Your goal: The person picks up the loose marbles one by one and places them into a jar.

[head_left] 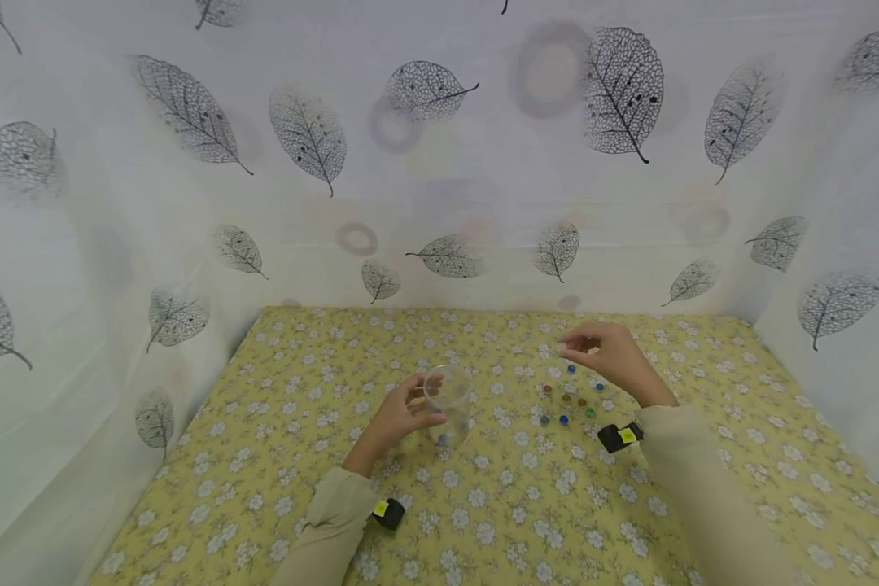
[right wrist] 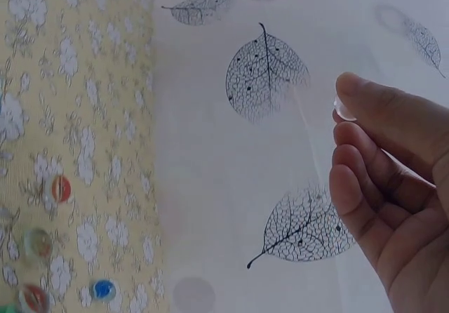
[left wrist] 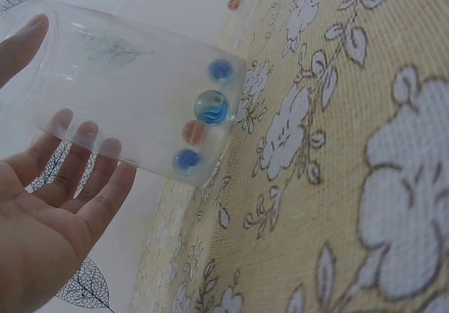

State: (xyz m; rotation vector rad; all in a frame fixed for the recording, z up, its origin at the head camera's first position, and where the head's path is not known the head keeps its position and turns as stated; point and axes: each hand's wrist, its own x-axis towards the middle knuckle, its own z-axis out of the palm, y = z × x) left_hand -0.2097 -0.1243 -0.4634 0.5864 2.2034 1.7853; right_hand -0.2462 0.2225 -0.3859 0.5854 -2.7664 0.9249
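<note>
My left hand [head_left: 404,413] grips a clear plastic cup [head_left: 450,400], thumb at the rim and fingers against the side. The cup stands upright on the cloth. In the left wrist view, several marbles lie at its bottom, among them a blue swirl marble [left wrist: 211,108] and an orange marble [left wrist: 193,132]. My right hand [head_left: 604,352] is raised above the table, right of the cup. Between its thumb and forefinger it pinches a clear marble [right wrist: 344,109], mostly hidden by the fingertips. Below that hand several loose marbles are scattered, including a blue marble [head_left: 564,420] and a green marble [head_left: 590,413].
A yellow cloth with white flowers [head_left: 264,488] covers the table. White curtains with a leaf print [head_left: 483,187] hang behind it and at both sides. Black wrist devices with yellow labels [head_left: 621,437] sit at both sleeves.
</note>
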